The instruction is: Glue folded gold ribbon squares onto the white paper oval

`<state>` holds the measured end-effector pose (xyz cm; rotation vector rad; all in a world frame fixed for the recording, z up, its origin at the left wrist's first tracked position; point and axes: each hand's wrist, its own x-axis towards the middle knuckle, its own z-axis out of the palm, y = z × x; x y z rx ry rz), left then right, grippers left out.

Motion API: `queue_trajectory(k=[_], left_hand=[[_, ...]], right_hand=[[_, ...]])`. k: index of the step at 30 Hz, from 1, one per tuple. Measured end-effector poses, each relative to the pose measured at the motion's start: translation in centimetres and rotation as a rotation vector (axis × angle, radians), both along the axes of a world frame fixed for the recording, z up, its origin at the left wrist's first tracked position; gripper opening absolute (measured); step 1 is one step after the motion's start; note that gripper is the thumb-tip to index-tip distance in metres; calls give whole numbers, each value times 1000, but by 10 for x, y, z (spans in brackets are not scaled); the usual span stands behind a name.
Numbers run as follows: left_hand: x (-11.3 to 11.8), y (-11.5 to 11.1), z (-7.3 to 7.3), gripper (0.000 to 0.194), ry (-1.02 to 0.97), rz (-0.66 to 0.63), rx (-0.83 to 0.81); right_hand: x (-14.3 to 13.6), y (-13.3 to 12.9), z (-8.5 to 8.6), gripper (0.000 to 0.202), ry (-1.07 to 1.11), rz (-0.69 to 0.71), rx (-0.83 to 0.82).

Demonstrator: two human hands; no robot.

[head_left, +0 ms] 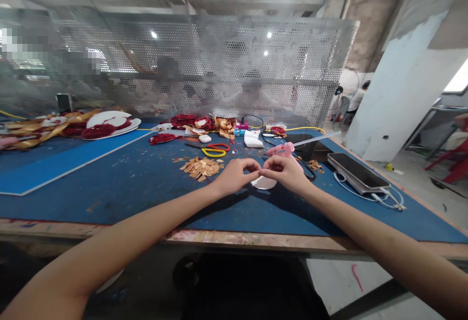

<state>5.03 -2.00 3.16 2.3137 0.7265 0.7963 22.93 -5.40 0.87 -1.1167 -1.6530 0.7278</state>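
Note:
Over a white disc (pixel 264 183) on the blue tabletop, my left hand (pixel 237 173) and my right hand (pixel 283 171) meet fingertip to fingertip. Both are pinched closed; whatever is between the fingers is too small to make out. Just behind my right hand stands a pink glue gun (pixel 288 148), a pale stick poking out of its back. To the left of my left hand lies a pile of cut gold ribbon pieces (pixel 199 168). Scissors (pixel 215 150) with red and yellow handles rest behind that pile.
A phone (pixel 358 170) with a white cable lies at the right. Dark red trim and gold ribbon (pixel 224 126) are heaped along the back. White discs (pixel 109 125) with red trim sit at the left near a blue board (pixel 73 156). A perforated metal screen (pixel 204 66) stands behind.

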Motion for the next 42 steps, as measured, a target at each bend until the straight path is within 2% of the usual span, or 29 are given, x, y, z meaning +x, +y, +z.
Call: queue_trajectory(k=[3, 7, 12, 21, 24, 28, 32, 34, 37, 39, 40, 41, 42], left_hand=[[0, -1, 0, 22, -2, -6, -2], [1, -2, 0, 20, -13, -30, -25], [1, -1, 0, 22, -5, -4, -3], [-1, -1, -1, 25, 34, -13, 32], [-2, 3, -1, 23, 69, -59, 64], [-10, 20, 5, 19, 166, -84, 154], [-29, 58, 16, 20, 268, 14, 284], [-43, 80, 20, 23, 342, 77, 342], [-61, 107, 21, 24, 448, 139, 313], [-70, 118, 20, 26, 459, 153, 252], [-74, 121, 19, 26, 460, 146, 215], [-76, 123, 18, 27, 460, 130, 180], [-77, 125, 17, 27, 466, 110, 151]], right_hand=[[0, 1, 0, 40, -12, -5, 8], [1, 2, 3, 54, 105, -72, 28], [-1, -1, 3, 38, 13, -28, 33], [-2, -2, -1, 36, -48, 40, 22], [-1, -5, 3, 32, -170, 26, 111], [12, -16, 16, 22, -519, -57, 272], [46, -29, 23, 16, -935, -154, 123], [69, -33, 24, 19, -1087, -198, -19], [100, -36, 28, 16, -1198, -399, -183], [118, -34, 31, 15, -1246, -549, -335], [127, -31, 32, 13, -1253, -575, -382], [135, -28, 30, 9, -1247, -582, -401], [142, -23, 28, 9, -1224, -618, -347]])
